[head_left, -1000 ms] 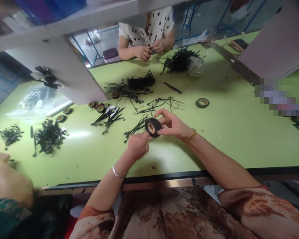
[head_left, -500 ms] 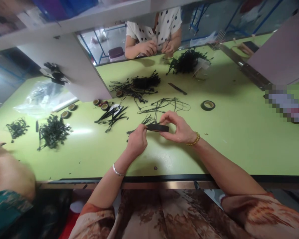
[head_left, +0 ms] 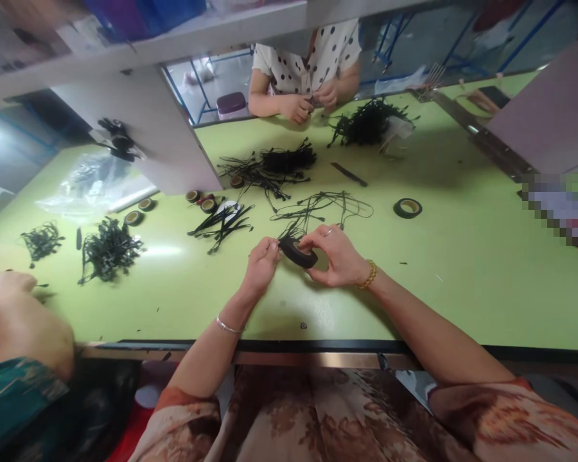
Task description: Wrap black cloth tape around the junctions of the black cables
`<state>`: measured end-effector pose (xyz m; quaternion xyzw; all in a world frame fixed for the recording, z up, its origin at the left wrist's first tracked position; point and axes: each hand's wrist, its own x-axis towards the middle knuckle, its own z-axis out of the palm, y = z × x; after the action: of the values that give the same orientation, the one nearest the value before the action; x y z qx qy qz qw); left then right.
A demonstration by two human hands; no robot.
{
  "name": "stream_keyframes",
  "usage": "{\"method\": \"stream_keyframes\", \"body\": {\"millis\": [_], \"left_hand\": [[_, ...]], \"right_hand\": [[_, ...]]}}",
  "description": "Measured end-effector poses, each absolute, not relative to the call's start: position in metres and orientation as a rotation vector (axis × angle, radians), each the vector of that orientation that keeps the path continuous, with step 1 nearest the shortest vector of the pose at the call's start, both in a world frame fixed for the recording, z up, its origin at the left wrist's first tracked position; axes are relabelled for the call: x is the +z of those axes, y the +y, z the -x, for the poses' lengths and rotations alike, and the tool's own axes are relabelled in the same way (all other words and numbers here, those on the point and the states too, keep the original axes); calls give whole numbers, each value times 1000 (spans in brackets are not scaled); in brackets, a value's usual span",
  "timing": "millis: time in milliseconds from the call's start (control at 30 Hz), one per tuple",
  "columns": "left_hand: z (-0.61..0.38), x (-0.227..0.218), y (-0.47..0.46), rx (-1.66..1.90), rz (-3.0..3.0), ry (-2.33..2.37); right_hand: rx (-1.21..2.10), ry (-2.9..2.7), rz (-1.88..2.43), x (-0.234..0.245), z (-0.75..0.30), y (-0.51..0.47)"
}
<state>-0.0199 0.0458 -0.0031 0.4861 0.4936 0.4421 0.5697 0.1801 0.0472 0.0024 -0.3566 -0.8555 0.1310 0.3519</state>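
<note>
My right hand (head_left: 334, 256) grips a roll of black tape (head_left: 298, 254), with its fingers at the roll's hole and rim. The roll is tilted over the table, close to my left hand (head_left: 262, 262). My left fingers are pinched together at the roll's left edge, around something small and dark, which looks like a cable end but is mostly hidden. Just beyond my hands, thin black cables (head_left: 313, 208) lie loosely spread on the green table (head_left: 462, 289).
Short black cables (head_left: 221, 224), small tape rolls (head_left: 208, 205) and cable heaps (head_left: 110, 247) lie left. Another tape roll (head_left: 408, 207) and a dark blade-like strip (head_left: 349, 174) lie beyond my right hand. A co-worker's hands (head_left: 301, 108) work opposite; another person's arm (head_left: 24, 321) is at left.
My right hand has turned the tape roll from nearly edge-on to tilted, so its hole shows. My left hand stays pinched at its left edge. The view has shifted slightly.
</note>
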Motion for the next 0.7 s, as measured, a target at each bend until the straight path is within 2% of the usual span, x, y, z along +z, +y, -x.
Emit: {"method": "stream_keyframes", "body": {"millis": [100, 300, 433, 567, 700], "left_hand": [[21, -2, 45, 1012, -1180, 1117], [21, 0, 41, 1029, -1629, 1229], [24, -2, 37, 1016, -1956, 1384], [25, -4, 34, 1051, -2267, 1307], [26, -7, 35, 1028, -2548, 1131]], "right_hand": [[371, -2229, 976, -1, -181, 49], [531, -2216, 1026, -1, -180, 49], [1125, -1940, 825, -7, -185, 55], [1783, -1411, 779, -14, -190, 64], [2088, -1144, 806, -9, -190, 65]]}}
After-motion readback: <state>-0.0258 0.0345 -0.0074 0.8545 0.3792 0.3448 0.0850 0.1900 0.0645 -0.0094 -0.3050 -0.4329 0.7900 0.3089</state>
